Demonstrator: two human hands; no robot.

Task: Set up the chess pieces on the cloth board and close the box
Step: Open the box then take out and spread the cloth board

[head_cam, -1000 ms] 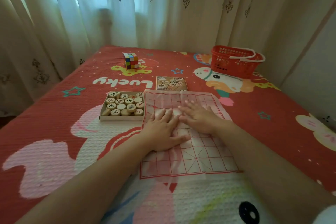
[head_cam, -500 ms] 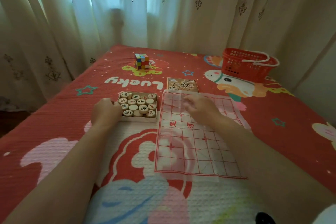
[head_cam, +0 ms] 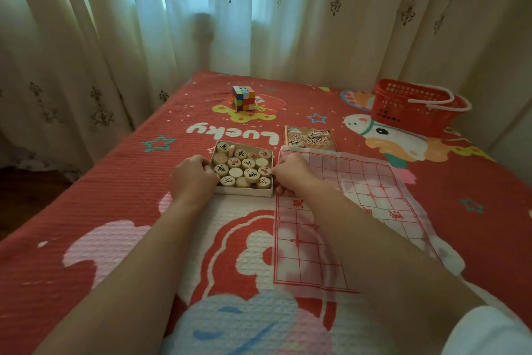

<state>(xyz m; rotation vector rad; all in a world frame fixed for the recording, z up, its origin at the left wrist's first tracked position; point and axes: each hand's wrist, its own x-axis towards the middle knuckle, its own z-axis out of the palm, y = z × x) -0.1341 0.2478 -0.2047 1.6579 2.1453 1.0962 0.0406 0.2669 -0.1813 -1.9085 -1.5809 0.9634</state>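
The left hand [head_cam: 193, 176] and right hand [head_cam: 290, 174] curl round opposite sides of the box [head_cam: 244, 190], seemingly gripping it (fingertips hidden). It sits just left of the cloth board [head_cam: 365, 190], full of pieces [head_cam: 243, 167]. A tilted lift would send pieces rolling, and the right forearm could ruck the board.

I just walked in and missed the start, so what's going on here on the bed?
A person is gripping an open box of round wooden chess pieces, the left hand at its left side and the right hand at its right side. The cloth board lies spread just right of the box, with no pieces on it yet. The lid lies at the board's far edge. A puzzle cube and a red basket sit farther back.
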